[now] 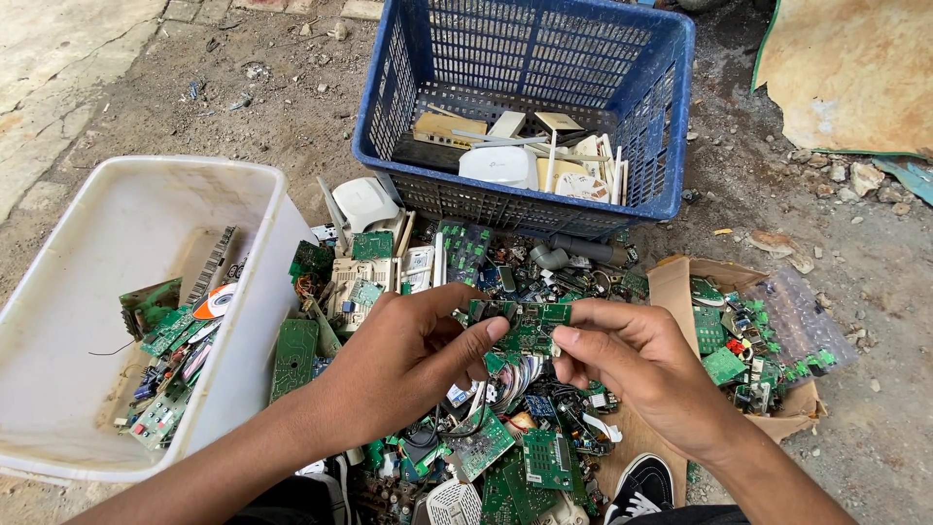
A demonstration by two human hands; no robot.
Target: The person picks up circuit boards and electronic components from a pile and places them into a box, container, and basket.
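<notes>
A: Where is the small green rectangular circuit board (pixel 530 326) seen?

B: Frame centre, held up over the heap of green boards, wires and plastic scrap (pixel 486 428). It is pinched at both ends.

A: Fingers?

B: Left hand (pixel 408 360): thumb tip pressed against the board's left edge, the other fingers curled in behind it. Right hand (pixel 632 365): thumb and forefinger closed on the right edge, remaining fingers folded under.

A: Surroundings?

B: A white rectangular plastic tub (pixel 126 233) is seen at left, with a few boards lying in it. A blue perforated plastic crate (pixel 544 58) is at top centre, loaded with white and beige device casings. A torn brown cardboard box (pixel 680 282) with small green boards is at right. A black-and-white shoe (pixel 637 491) is visible at the bottom edge. All of it is set on bare dirt ground (pixel 855 292).
</notes>
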